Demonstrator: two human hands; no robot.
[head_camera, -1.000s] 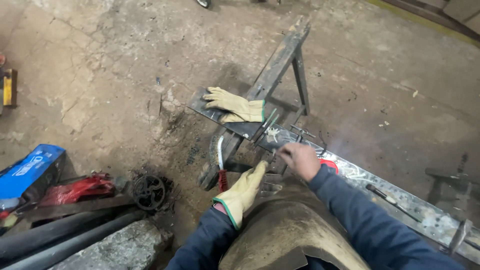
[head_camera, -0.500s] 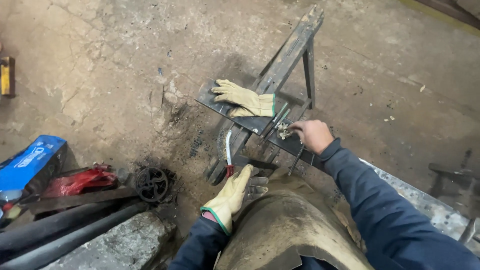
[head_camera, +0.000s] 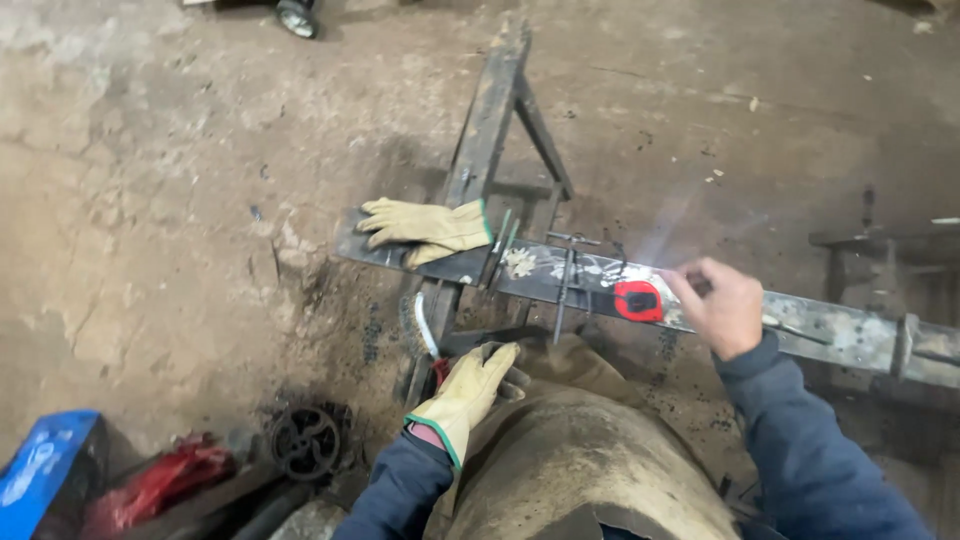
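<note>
Head view, looking down past a leather apron (head_camera: 590, 470) onto a dirt floor (head_camera: 180, 180). Left hand (head_camera: 470, 395), in a tan work glove, closed around the red handle of a wire brush (head_camera: 425, 330), bristle end pointing up toward the steel. Right hand (head_camera: 725, 305), bare, fingers curled over the flat steel bar (head_camera: 840, 330) just right of a red tape measure (head_camera: 637, 300); whether pinching something small there, cannot tell. Bar resting across a steel trestle (head_camera: 490, 130) serving as the worktop. Bright smear of glare on the bar beside the tape, surface there looking scraped or marked. A thin dark clamp or square (head_camera: 568, 275) standing across the bar, left of the tape.

Progress, as a judgement: measuring or marking apparently under way at the tape; brush gripped but held off the metal, so the bar's dull left stretch looks uncleaned.

Counts: one spare glove (head_camera: 425, 228) lying on the bar's left end, one glove worn; one tape measure; one wire brush; one bar; one trestle. On the floor at lower left, one blue case (head_camera: 45, 470), one red object (head_camera: 155, 485), one small black wheel (head_camera: 303, 440).
</note>
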